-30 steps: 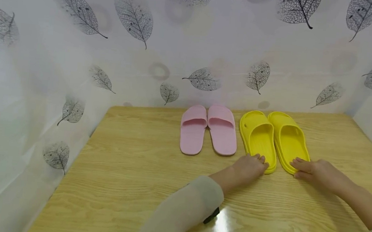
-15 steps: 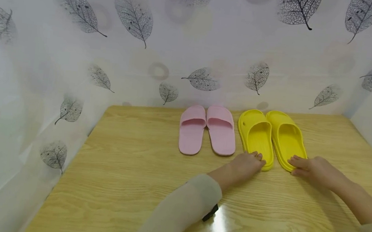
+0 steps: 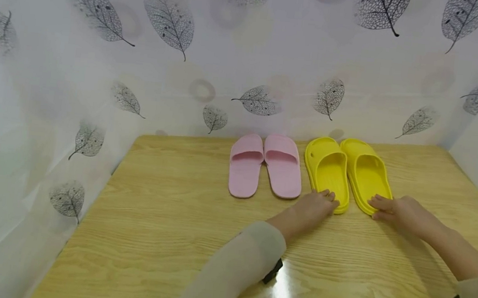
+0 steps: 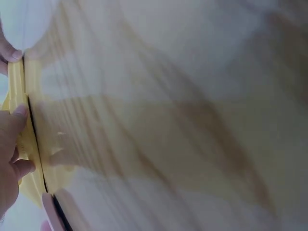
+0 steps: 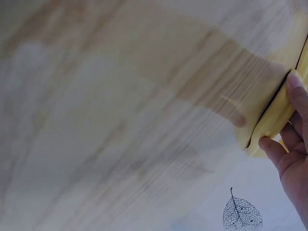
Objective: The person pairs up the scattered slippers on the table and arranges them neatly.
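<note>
Two yellow slippers stand side by side near the back wall, heels toward me. My left hand (image 3: 308, 210) grips the heel end of the left yellow slipper (image 3: 331, 175). At the heel of the right yellow slipper (image 3: 371, 175), my right hand (image 3: 411, 216) holds the rim. The left wrist view has the left hand's thumb and a finger on the yellow sole edge (image 4: 32, 154). In the right wrist view, thumb and fingers (image 5: 273, 150) lie along the other sole edge (image 5: 275, 115). Both soles rest on the wooden table (image 3: 177, 239).
A pair of pink slippers, the left one (image 3: 244, 176) and the right one (image 3: 285, 175), sits to the left of the yellow pair. Behind them rises a white covering with a leaf print (image 3: 261, 100), which also lines both sides of the table.
Both hands have pushed the yellow slippers a little away from me, closer to the back wall, and slightly left. The pink slippers stay where they were on the table.
</note>
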Tool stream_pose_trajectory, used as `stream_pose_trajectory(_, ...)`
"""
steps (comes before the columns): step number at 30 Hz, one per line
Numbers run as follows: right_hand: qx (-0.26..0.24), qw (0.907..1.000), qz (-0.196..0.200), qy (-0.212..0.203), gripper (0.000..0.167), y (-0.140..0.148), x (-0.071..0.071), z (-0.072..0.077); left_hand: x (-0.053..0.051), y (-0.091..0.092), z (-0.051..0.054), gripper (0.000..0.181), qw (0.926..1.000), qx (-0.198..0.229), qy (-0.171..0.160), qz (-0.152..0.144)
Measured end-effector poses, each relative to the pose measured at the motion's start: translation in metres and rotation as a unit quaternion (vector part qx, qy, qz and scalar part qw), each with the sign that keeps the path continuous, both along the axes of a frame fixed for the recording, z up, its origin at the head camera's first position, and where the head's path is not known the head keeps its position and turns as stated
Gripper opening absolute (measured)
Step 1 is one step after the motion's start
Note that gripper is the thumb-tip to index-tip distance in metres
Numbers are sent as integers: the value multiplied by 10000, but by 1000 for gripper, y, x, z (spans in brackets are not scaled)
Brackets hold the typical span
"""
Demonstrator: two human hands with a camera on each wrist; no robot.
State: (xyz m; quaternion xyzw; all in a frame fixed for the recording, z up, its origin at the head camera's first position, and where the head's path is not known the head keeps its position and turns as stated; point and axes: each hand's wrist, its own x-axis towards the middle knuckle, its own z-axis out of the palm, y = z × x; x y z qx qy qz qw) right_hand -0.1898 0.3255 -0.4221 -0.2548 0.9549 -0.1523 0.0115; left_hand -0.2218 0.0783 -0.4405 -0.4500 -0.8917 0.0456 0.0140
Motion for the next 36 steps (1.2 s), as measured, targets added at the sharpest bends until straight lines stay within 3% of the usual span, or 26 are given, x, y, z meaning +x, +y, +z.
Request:
stream_pose_trajectory(9,0,9991,149,385,37,1,-4,-2,-4,0,5,35,9997,-91,-164,146)
stream_pose_trajectory(15,85,9993,97,359,37,1,-7,-2,-7,1,2,35,9996,-36,-201,191)
stream_pose_trajectory(24,152,9998,-125,53,38,-2,-5,-1,-6,3,0,34,9996,31,-165,222)
stream_pose_trajectory(31,23,9995,-284,131,38,0,-5,-2,-4,4,1,36,9986,-66,-292,431)
stream_pose_trajectory(36,86,9992,-293,-273,43,-2,-6,-1,1,2,2,37,9977,-255,-297,556)
